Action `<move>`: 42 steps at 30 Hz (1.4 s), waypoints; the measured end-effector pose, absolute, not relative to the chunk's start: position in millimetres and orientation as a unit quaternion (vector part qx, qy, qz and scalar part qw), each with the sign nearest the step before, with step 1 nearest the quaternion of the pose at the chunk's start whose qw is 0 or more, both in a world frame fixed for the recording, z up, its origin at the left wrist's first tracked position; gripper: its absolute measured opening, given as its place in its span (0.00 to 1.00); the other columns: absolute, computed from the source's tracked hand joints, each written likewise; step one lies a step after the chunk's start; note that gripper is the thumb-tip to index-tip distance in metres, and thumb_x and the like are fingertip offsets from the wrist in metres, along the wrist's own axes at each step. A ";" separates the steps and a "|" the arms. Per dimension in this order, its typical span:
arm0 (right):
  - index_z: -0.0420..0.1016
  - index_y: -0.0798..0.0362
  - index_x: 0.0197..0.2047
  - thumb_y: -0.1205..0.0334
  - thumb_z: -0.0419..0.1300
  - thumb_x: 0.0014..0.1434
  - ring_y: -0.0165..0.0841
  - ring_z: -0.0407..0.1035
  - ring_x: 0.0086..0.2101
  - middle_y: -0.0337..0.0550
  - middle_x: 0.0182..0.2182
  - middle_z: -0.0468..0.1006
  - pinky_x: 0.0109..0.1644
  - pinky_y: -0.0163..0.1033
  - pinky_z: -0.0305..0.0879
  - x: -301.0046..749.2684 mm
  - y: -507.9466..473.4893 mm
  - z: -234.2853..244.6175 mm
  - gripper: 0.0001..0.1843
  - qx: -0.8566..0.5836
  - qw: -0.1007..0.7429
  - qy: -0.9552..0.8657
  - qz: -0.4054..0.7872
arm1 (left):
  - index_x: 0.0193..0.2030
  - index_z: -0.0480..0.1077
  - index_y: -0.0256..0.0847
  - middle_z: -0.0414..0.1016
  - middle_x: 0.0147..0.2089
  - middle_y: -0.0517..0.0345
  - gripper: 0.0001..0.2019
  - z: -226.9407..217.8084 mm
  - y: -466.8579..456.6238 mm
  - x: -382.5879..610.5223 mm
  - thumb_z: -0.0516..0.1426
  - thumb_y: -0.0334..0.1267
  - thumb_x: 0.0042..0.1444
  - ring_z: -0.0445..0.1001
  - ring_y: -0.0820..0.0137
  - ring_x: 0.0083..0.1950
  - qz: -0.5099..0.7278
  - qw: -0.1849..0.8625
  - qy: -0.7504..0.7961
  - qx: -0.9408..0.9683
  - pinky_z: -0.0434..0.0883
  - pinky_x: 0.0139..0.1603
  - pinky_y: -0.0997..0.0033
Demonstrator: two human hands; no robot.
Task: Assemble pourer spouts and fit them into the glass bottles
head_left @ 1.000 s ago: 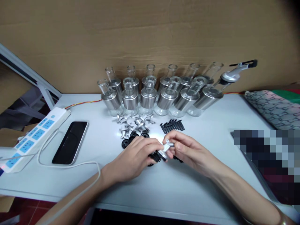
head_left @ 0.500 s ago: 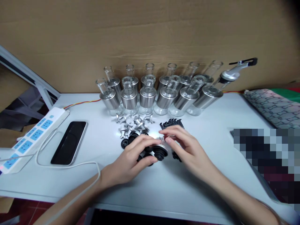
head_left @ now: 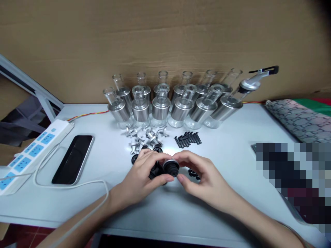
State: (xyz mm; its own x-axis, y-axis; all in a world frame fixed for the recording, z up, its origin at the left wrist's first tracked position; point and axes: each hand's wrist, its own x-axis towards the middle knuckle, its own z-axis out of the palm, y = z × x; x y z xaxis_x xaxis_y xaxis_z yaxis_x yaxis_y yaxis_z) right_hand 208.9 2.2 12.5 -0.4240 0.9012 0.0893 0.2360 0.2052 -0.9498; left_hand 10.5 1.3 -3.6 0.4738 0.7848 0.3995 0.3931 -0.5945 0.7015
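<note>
Between my two hands is a pourer stopper (head_left: 171, 167) with a stepped black plug facing me and a silvery rim behind it. My left hand (head_left: 146, 168) grips it from the left, thumb below and fingers above. From the right, the thumb and fingertips of my right hand (head_left: 198, 170) close on the same piece. Black round caps (head_left: 134, 159) lie partly hidden behind my left hand. Beyond them is a heap of silver spout pieces (head_left: 146, 137). Thin black levers (head_left: 188, 139) lie in a row past my right hand, and small black parts (head_left: 193, 174) sit beside its fingers.
Two rows of glass bottles with steel sleeves (head_left: 161, 107) stand at the back; the rightmost front one carries a silver pourer (head_left: 250, 84). At left lie a phone (head_left: 73, 159) and a power strip (head_left: 36, 150). A white cable (head_left: 104, 187) crosses my left forearm. A patterned pouch (head_left: 297, 119) is at right.
My right hand has come down and its fingers have closed on the stopper, which my left hand still holds. The stopper has shifted slightly left, and the black levers are now uncovered.
</note>
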 end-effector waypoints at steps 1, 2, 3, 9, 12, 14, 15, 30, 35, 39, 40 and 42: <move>0.70 0.51 0.41 0.70 0.58 0.51 0.32 0.73 0.36 0.40 0.35 0.76 0.42 0.36 0.69 208.2 2.2 12.2 0.12 -0.412 0.345 -0.690 0.484 | 0.51 0.62 0.42 0.75 0.43 0.56 0.13 -2.5 1.1 10.5 0.52 0.47 0.65 0.70 0.68 0.42 0.357 0.272 0.356 0.820 0.63 0.48 0.66; 0.69 0.51 0.40 0.71 0.58 0.50 0.31 0.72 0.35 0.39 0.34 0.76 0.42 0.35 0.68 207.5 2.0 12.0 0.12 -0.416 0.344 -0.687 0.487 | 0.51 0.62 0.42 0.75 0.44 0.55 0.13 -1.3 0.9 10.7 0.52 0.45 0.65 0.70 0.68 0.43 0.352 0.273 0.351 0.824 0.62 0.48 0.65; 0.69 0.51 0.39 0.72 0.58 0.49 0.30 0.71 0.35 0.38 0.33 0.75 0.41 0.35 0.68 206.8 1.8 11.8 0.12 -0.419 0.343 -0.684 0.488 | 0.52 0.61 0.42 0.75 0.44 0.55 0.12 0.0 0.8 10.8 0.52 0.43 0.65 0.70 0.67 0.43 0.348 0.273 0.349 0.826 0.62 0.49 0.64; 0.67 0.52 0.35 0.72 0.57 0.46 0.29 0.68 0.31 0.36 0.29 0.72 0.37 0.34 0.64 203.9 0.0 11.6 0.11 -0.435 0.330 -0.684 0.483 | 0.50 0.62 0.41 0.75 0.42 0.57 0.11 1.6 0.5 11.9 0.53 0.33 0.60 0.70 0.68 0.42 0.339 0.293 0.343 0.826 0.59 0.51 0.62; 0.66 0.52 0.34 0.72 0.56 0.45 0.29 0.66 0.30 0.35 0.28 0.70 0.35 0.33 0.62 202.5 -1.2 11.8 0.11 -0.436 0.326 -0.686 0.482 | 0.50 0.63 0.40 0.74 0.41 0.57 0.12 0.0 0.0 11.7 0.53 0.32 0.59 0.69 0.68 0.41 0.335 0.311 0.333 0.825 0.58 0.52 0.61; 0.64 0.52 0.33 0.72 0.56 0.44 0.29 0.65 0.29 0.35 0.27 0.69 0.34 0.33 0.61 201.4 -1.9 12.0 0.10 -0.433 0.328 -0.687 0.482 | 0.50 0.63 0.40 0.73 0.40 0.58 0.12 0.3 -0.8 10.9 0.52 0.32 0.60 0.68 0.68 0.41 0.329 0.322 0.326 0.826 0.57 0.53 0.60; 0.63 0.51 0.32 0.72 0.55 0.44 0.28 0.65 0.29 0.34 0.27 0.69 0.33 0.33 0.61 200.9 -2.2 12.0 0.10 -0.430 0.331 -0.687 0.483 | 0.50 0.63 0.40 0.72 0.40 0.58 0.11 1.1 -1.2 10.5 0.52 0.32 0.60 0.68 0.68 0.40 0.324 0.328 0.324 0.826 0.57 0.54 0.60; 0.56 0.49 0.28 0.70 0.54 0.43 0.28 0.56 0.24 0.31 0.22 0.59 0.27 0.34 0.53 200.4 -4.5 8.3 0.09 -0.420 0.322 -0.671 0.519 | 0.49 0.64 0.40 0.73 0.42 0.56 0.09 2.0 -4.3 10.0 0.52 0.36 0.63 0.69 0.65 0.50 0.303 0.389 0.327 0.806 0.55 0.66 0.55; 0.59 0.50 0.30 0.72 0.54 0.44 0.27 0.58 0.25 0.31 0.23 0.61 0.29 0.33 0.55 204.4 0.3 8.7 0.10 -0.420 0.273 -0.655 0.566 | 0.49 0.64 0.40 0.73 0.40 0.56 0.09 0.6 -4.6 11.0 0.51 0.36 0.63 0.71 0.66 0.47 0.278 0.381 0.337 0.815 0.54 0.68 0.53; 0.63 0.50 0.40 0.72 0.57 0.47 0.31 0.66 0.36 0.38 0.35 0.69 0.40 0.36 0.63 208.7 3.9 12.0 0.16 -0.382 0.253 -0.670 0.585 | 0.51 0.65 0.39 0.72 0.42 0.55 0.11 2.8 -1.1 10.5 0.51 0.36 0.63 0.70 0.66 0.48 0.273 0.338 0.348 0.831 0.53 0.67 0.51; 0.64 0.50 0.43 0.71 0.59 0.48 0.32 0.67 0.39 0.39 0.38 0.70 0.43 0.36 0.63 208.9 4.2 12.0 0.18 -0.373 0.264 -0.669 0.585 | 0.52 0.65 0.40 0.72 0.43 0.54 0.12 3.9 -0.1 10.0 0.51 0.36 0.63 0.70 0.66 0.48 0.278 0.329 0.346 0.834 0.53 0.67 0.50; 0.66 0.50 0.42 0.67 0.62 0.52 0.32 0.68 0.40 0.40 0.38 0.72 0.46 0.37 0.64 208.3 4.5 10.6 0.14 -0.374 0.291 -0.653 0.591 | 0.54 0.64 0.41 0.72 0.43 0.55 0.14 5.9 1.6 9.0 0.52 0.36 0.62 0.71 0.67 0.46 0.292 0.326 0.332 0.835 0.52 0.67 0.50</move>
State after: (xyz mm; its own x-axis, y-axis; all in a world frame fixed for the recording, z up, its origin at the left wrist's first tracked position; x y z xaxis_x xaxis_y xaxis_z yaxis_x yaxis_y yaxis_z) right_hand 208.3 4.5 10.6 -0.5512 0.8322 -0.0611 0.1443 0.0229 -0.9893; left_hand 9.0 1.6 5.9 0.6085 0.7457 0.2714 0.3642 -0.5663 0.7394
